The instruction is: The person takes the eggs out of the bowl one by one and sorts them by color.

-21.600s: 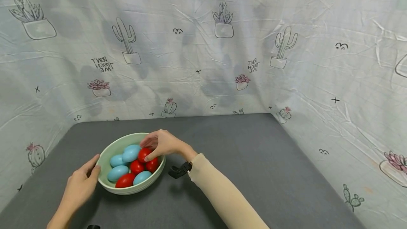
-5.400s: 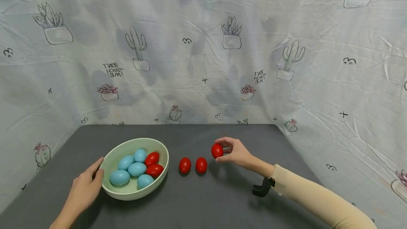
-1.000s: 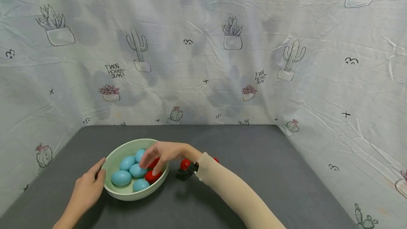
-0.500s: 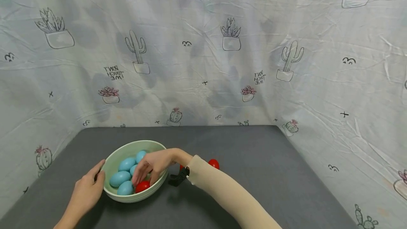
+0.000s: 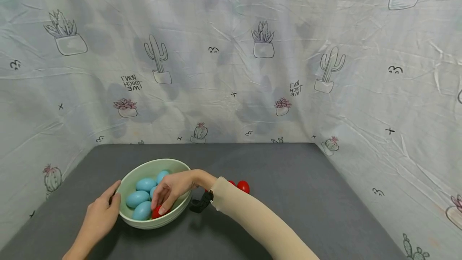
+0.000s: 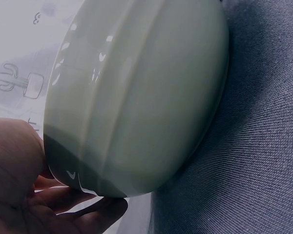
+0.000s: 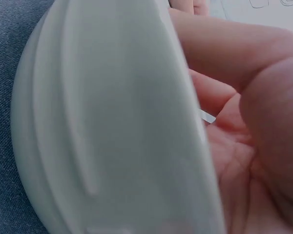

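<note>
A pale green bowl [image 5: 175, 166] stands at the left of the table, holding several blue eggs [image 5: 137, 199]. My left hand [image 5: 101, 214] grips its left rim, thumb above; in the left wrist view the fingers of that left hand [image 6: 19, 180] curl under the bowl's side [image 6: 136, 97]. Inside the front right of the bowl, my right hand [image 5: 177, 185] pinches a red egg [image 5: 156, 212], partly covered by the thumb. In the right wrist view, the bowl's wall [image 7: 122, 117] hides the fingertips of the right hand [image 7: 278, 97].
On the table right of the bowl lie red eggs: one [image 5: 243, 186] shows well, another [image 5: 232, 182] peeks out behind the sleeve [image 5: 249, 208]. A black strap [image 5: 202, 202] hangs at the right wrist. Patterned cloth [image 5: 231, 71] closes off the back and sides.
Red eggs have gone from the bowl to the table since the oldest frame. Over the last second my right hand has sunk lower and frontward in the bowl, shifting eggs and taking a red one.
</note>
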### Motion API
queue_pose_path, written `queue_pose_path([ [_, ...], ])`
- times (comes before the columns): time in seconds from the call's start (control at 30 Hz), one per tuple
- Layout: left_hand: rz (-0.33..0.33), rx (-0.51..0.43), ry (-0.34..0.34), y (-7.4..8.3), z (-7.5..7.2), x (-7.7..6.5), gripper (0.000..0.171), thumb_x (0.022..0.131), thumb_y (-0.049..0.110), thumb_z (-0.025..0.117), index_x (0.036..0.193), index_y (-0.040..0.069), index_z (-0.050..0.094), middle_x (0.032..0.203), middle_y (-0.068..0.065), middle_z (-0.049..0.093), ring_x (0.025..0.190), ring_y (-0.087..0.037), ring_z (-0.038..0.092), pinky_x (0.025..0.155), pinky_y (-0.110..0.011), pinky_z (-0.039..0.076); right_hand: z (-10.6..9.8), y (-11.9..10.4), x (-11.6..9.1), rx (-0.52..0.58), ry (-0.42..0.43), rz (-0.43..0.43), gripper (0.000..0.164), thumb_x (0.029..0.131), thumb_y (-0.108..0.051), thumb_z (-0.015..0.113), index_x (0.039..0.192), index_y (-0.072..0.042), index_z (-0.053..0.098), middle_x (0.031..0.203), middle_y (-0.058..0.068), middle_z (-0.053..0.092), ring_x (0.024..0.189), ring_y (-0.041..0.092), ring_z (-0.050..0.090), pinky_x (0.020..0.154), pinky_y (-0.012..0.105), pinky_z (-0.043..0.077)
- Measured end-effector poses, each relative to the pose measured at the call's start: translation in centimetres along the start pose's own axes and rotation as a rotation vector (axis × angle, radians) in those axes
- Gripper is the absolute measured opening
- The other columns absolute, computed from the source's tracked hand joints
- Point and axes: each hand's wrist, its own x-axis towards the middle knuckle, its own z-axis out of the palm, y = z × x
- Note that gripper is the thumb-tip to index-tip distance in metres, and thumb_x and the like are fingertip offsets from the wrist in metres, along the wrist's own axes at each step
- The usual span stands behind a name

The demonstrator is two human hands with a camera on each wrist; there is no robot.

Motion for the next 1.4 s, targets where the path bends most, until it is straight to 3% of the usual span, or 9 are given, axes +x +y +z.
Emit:
queue_pose_path([
  [0.17,-0.005,0.003,-0.018,0.00,-0.11,0.13,0.052,0.107,0.022,0.028,0.149,-0.008,0.032,0.137,-0.041,0.040,0.106,-0.048,0.051,0.073,-0.053,0.042,-0.10,0.12,0.05,-0.003,-0.003,-0.007,0.029,0.087,0.012,0.068,0.115,0.008,0.066,0.103,0.004,0.071,0.101,0.012,0.065,0.091,0.027,0.050],
  [0.43,-0.022,-0.003,-0.050,0.09,-0.27,0.05,0.054,0.107,0.025,0.027,0.151,-0.007,0.030,0.139,-0.040,0.038,0.108,-0.049,0.051,0.073,-0.051,0.042,-0.39,0.36,0.03,0.033,-0.012,0.002,0.030,0.086,0.014,0.067,0.116,0.009,0.066,0.104,0.002,0.071,0.104,0.011,0.065,0.093,0.027,0.049],
  [0.57,-0.035,0.000,-0.043,0.06,-0.29,0.00,0.054,0.107,0.026,0.027,0.151,-0.006,0.030,0.137,-0.039,0.043,0.099,-0.042,0.052,0.070,-0.048,0.040,-0.46,0.43,0.16,0.050,-0.015,-0.009,0.030,0.087,0.014,0.066,0.116,0.009,0.066,0.104,0.003,0.071,0.104,0.012,0.065,0.094,0.028,0.049],
  [0.8,-0.037,0.003,-0.035,0.04,-0.07,0.11,0.053,0.107,0.025,0.028,0.150,-0.006,0.030,0.139,-0.039,0.040,0.117,-0.051,0.048,0.077,-0.057,0.043,-0.54,0.60,0.10,0.075,-0.029,-0.039,0.031,0.086,0.017,0.065,0.116,0.011,0.064,0.104,0.003,0.071,0.104,0.013,0.064,0.096,0.028,0.047],
  [1.13,-0.019,-0.003,-0.017,-0.02,0.01,0.02,0.051,0.107,0.023,0.030,0.149,-0.007,0.032,0.138,-0.039,0.040,0.122,-0.057,0.042,0.083,-0.065,0.041,-0.65,0.84,0.16,0.114,-0.048,-0.069,0.037,0.085,0.021,0.063,0.121,0.013,0.059,0.108,0.004,0.067,0.104,0.018,0.065,0.096,0.033,0.048],
  [1.33,-0.040,0.000,-0.051,0.11,-0.21,0.24,0.053,0.108,0.025,0.027,0.150,-0.007,0.030,0.140,-0.040,0.036,0.122,-0.056,0.041,0.082,-0.061,0.042,-0.74,0.77,0.13,0.118,-0.054,-0.067,0.037,0.086,0.020,0.062,0.122,0.013,0.058,0.108,0.004,0.068,0.104,0.018,0.064,0.096,0.033,0.048],
  [1.4,-0.050,0.005,-0.067,0.18,-0.31,0.32,0.054,0.108,0.025,0.027,0.151,-0.007,0.029,0.141,-0.040,0.036,0.115,-0.052,0.047,0.077,-0.056,0.043,-0.75,0.75,0.11,0.106,-0.051,-0.066,0.037,0.086,0.020,0.062,0.122,0.013,0.059,0.107,0.003,0.069,0.104,0.017,0.064,0.097,0.031,0.047],
])
